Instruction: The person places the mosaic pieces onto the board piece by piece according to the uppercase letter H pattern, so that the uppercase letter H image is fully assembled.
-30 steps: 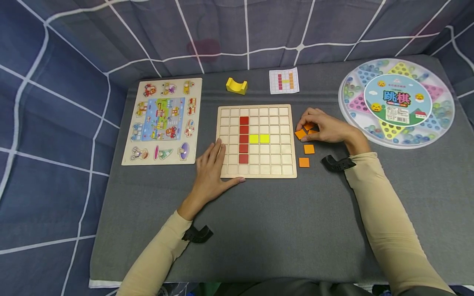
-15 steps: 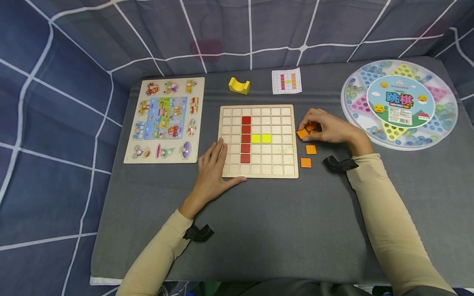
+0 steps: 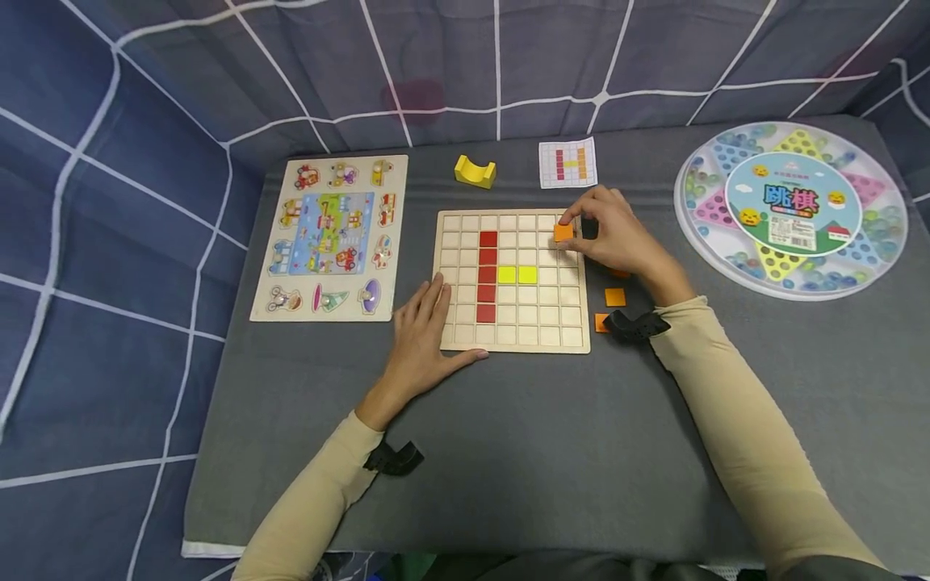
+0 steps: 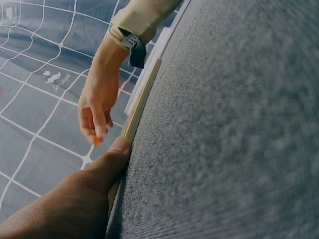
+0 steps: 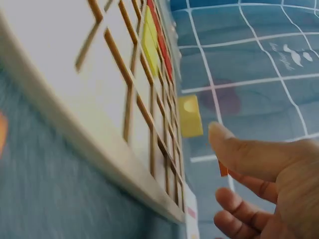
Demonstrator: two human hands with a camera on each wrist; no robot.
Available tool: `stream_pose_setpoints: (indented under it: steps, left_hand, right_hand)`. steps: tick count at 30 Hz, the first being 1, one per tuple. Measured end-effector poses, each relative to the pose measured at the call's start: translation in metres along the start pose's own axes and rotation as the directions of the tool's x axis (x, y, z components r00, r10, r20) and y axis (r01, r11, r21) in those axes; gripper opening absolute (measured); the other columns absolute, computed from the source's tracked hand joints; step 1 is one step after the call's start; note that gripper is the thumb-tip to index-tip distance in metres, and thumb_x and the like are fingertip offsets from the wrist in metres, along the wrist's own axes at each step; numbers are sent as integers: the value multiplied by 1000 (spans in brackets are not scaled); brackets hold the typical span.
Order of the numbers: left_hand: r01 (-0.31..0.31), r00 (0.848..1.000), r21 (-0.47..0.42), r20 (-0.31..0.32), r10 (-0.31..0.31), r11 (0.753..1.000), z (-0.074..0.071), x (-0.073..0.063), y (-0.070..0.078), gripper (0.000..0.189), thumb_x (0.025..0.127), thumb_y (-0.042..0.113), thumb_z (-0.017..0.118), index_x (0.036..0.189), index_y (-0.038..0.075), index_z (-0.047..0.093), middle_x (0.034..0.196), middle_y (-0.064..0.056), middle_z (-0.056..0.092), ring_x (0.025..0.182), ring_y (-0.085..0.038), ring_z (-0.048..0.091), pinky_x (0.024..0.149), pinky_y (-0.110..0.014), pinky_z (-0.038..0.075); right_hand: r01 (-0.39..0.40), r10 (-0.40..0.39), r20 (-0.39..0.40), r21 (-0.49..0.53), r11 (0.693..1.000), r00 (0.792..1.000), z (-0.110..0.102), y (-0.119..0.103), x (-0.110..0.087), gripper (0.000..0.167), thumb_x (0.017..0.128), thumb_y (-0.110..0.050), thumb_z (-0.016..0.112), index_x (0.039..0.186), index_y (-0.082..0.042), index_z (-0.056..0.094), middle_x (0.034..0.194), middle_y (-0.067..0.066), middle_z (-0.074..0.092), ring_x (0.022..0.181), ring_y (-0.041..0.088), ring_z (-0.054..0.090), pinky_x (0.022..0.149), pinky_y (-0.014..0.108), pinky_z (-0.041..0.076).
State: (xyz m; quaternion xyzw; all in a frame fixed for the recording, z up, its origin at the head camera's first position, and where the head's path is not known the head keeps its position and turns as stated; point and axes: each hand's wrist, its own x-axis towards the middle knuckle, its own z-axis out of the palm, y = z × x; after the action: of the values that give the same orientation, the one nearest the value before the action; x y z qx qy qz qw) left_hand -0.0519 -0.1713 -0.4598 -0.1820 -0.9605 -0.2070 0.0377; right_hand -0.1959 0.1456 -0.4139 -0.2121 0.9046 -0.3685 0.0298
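Note:
A wooden grid board lies on the table in the head view, with a column of red square tiles and two yellow tiles in its cells. My left hand rests along its left side, fingers straight, thumb at the front edge. My right hand pinches an orange square tile between thumb and fingers over the board's far right corner. The right wrist view shows only a sliver of this orange tile. Beside the board lie loose orange tiles, some partly hidden by the right hand and wrist.
Behind the board stand a yellow curved block and a printed pattern card. A picture puzzle board lies at left. The round Chinese checkers set takes up the far right. A gridded cloth hangs behind the table.
My right hand has moved left and away from me, from the orange pile to above the board's corner, bringing an orange tile with it. The left hand stays on the board.

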Motion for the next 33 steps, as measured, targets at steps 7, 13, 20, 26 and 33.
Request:
stream_pose_setpoints:
  steps: [7,13,20,26,33]
  left_hand:
    - [9,1000,-15,0,-9,1000,2,0,1,114,71,60,79,154,1,27,162,-16,21,148,-36,20,108,-59,22]
    - [7,1000,-13,-3,-7,1000,2,0,0,114,71,60,80,153,1,27,162,-16,21,148,-36,20,107,-59,22]
    - [10,1000,-5,0,-10,1000,1,1,-1,115,71,61,78,154,0,26,162,-16,20,147,-37,20,106,-58,22]
    - [-4,1000,-8,-6,4,1000,0,0,-2,115,70,58,80,154,0,26,163,-16,19,147,-38,20,106,-58,22]
    - [8,1000,-13,-2,-8,1000,1,1,-2,115,71,61,78,153,0,27,162,-17,20,147,-37,20,106,-58,22]
  right_hand:
    - [-56,57,-1,22,998,998,17,-1,10,32,77,-22,85,102,-6,71,108,14,52,107,32,38,92,46,26]
    - [-78,78,19,23,997,997,22,-1,11,32,78,-22,85,103,-7,71,111,13,50,106,32,36,92,47,26]
    - [-80,80,14,16,997,997,26,0,12,31,79,-21,83,103,-7,71,112,13,50,109,34,37,96,49,25]
    - [-82,82,6,10,997,997,27,-1,13,30,80,-20,83,103,-7,71,114,13,50,110,33,37,97,49,24]
    - [-80,80,2,4,997,997,27,0,12,29,80,-19,83,103,-7,71,111,13,49,108,33,36,94,47,24]
